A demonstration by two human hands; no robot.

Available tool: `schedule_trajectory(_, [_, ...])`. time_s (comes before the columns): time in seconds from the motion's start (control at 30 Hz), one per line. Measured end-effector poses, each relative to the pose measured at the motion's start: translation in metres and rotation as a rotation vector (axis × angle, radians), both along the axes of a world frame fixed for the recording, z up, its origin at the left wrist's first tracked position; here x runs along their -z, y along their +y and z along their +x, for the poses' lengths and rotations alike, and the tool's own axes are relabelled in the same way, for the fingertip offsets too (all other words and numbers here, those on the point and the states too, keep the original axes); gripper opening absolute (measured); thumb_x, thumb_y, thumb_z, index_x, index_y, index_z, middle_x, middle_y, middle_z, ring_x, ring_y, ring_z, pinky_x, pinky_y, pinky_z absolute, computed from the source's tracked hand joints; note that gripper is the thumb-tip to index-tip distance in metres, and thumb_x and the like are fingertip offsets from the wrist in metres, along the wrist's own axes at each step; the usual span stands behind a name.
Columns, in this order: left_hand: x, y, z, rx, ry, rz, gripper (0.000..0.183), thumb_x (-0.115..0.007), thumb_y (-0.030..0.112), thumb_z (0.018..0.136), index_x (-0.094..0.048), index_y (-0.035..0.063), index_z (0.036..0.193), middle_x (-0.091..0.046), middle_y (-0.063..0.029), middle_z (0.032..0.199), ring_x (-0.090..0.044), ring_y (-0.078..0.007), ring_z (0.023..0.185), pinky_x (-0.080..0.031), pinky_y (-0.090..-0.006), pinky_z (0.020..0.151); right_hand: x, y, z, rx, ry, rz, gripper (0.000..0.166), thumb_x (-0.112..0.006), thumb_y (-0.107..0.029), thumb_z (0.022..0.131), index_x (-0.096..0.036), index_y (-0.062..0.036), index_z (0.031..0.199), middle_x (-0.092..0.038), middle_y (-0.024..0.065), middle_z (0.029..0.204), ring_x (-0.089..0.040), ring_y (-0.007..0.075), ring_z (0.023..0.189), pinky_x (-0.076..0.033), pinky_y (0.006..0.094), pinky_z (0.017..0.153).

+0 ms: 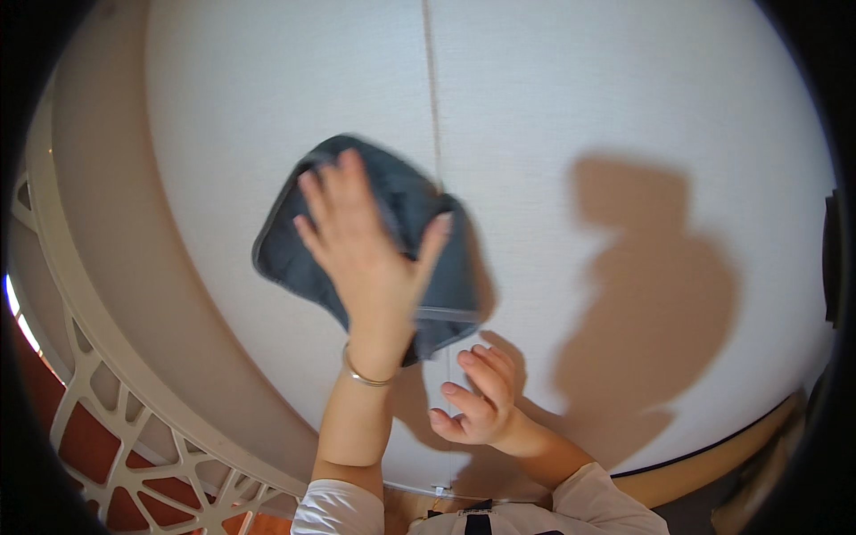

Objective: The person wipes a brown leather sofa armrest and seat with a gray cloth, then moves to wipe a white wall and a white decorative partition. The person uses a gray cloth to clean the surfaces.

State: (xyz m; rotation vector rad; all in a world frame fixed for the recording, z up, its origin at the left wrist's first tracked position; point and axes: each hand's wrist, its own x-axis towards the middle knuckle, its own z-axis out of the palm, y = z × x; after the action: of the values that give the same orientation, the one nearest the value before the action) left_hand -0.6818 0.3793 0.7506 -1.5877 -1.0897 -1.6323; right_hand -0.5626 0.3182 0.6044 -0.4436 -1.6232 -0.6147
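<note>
Against a pale, fabric-like wall panel [521, 100], my left hand [368, 247] is spread flat over a dark grey-blue cloth [441, 274] with piped edges. The fingers are apart and slightly blurred, and a metal bangle [364, 380] circles the wrist. Part of the cloth bunches beneath the palm, and its lower right corner carries a lighter strip. My right hand [481, 401] is just below that corner, its fingers loosely curled and apart, holding nothing. Above the cloth, a thin vertical seam [431, 80] runs along the panel.
A cream openwork lattice screen [120, 401] curves along the lower left, with reddish surfaces behind it. A tan band [709, 468] borders the panel at lower right. Shadows fall on the panel to the right. A dark object [831, 261] stands at the right rim.
</note>
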Motion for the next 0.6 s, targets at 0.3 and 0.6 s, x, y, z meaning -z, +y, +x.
schedule_trajectory(0.3, [-0.003, -0.056, 0.144, 0.466, 0.404, 0.096, 0.08, -0.078, 0.042, 0.059, -0.053, 0.0251, 0.133, -0.044, -0.0144, 0.14, -0.027, -0.0378, 0.138, -0.024, -0.0645, 0.102, 0.007, -0.019, 0.084, 0.167, 0.056, 0.167, 0.053, -0.055, -0.036, 0.087, -0.041, -0.0079, 0.13, -0.031, 0.029, 0.142, -0.033, 0.0456, 0.13, -0.031, 0.0534, 0.104])
schedule_trajectory(0.6, [-0.01, -0.042, 0.088, 0.362, 0.197, 0.094, 0.07, -0.075, 0.035, 0.061, -0.058, 0.0243, 0.127, -0.04, -0.014, 0.146, -0.031, -0.0352, 0.137, -0.022, -0.0604, 0.104, -0.028, -0.024, 0.063, 0.296, 0.019, -0.114, 0.06, -0.063, -0.039, 0.083, -0.041, -0.0078, 0.13, -0.029, 0.0361, 0.142, -0.032, 0.0506, 0.129, -0.023, 0.0608, 0.106])
